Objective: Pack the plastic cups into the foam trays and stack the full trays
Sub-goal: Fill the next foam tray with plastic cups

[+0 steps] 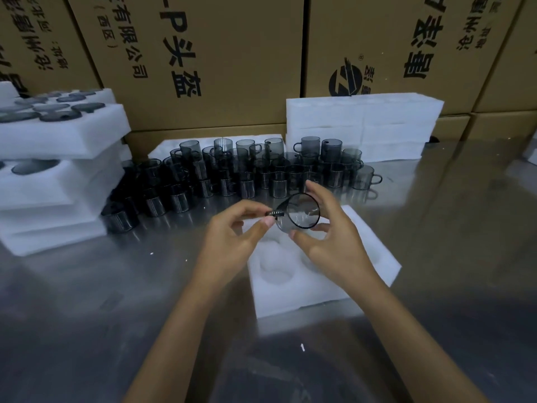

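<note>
A smoky transparent plastic cup (299,212) is held above a white foam tray (325,289) whose round pockets hold nothing. My right hand (337,237) curls round the cup's body, its mouth facing me. My left hand (232,239) pinches the cup's dark handle between thumb and fingers. Behind, several identical grey cups (247,170) stand crowded on the steel table.
A stack of foam trays with cups in them (58,175) rises at the left. A pile of unfilled foam trays (363,126) sits at the back right. Cardboard boxes (203,53) wall off the back. The steel table (87,286) spreads around the near tray.
</note>
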The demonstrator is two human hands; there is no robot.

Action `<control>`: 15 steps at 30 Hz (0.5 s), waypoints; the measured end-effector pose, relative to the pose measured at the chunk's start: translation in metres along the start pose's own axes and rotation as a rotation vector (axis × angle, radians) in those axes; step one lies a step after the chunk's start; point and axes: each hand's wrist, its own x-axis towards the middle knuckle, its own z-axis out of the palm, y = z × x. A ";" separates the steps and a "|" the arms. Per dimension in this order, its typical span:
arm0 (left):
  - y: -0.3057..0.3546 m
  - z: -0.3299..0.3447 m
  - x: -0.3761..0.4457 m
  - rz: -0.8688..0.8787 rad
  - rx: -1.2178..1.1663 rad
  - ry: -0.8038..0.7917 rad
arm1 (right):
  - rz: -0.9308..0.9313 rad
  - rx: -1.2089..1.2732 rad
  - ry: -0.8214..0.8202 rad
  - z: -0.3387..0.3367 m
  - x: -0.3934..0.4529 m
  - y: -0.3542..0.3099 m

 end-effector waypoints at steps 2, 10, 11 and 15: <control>0.001 0.002 0.000 -0.006 0.035 -0.060 | 0.045 0.077 0.000 -0.002 0.001 0.001; 0.008 0.008 -0.005 -0.069 0.023 -0.224 | 0.150 0.093 -0.068 -0.010 0.002 0.002; 0.010 0.006 -0.005 -0.082 -0.001 -0.204 | 0.154 0.080 -0.077 -0.010 0.001 0.000; 0.009 -0.004 -0.001 -0.131 0.006 -0.280 | 0.133 -0.089 -0.066 -0.003 -0.006 -0.010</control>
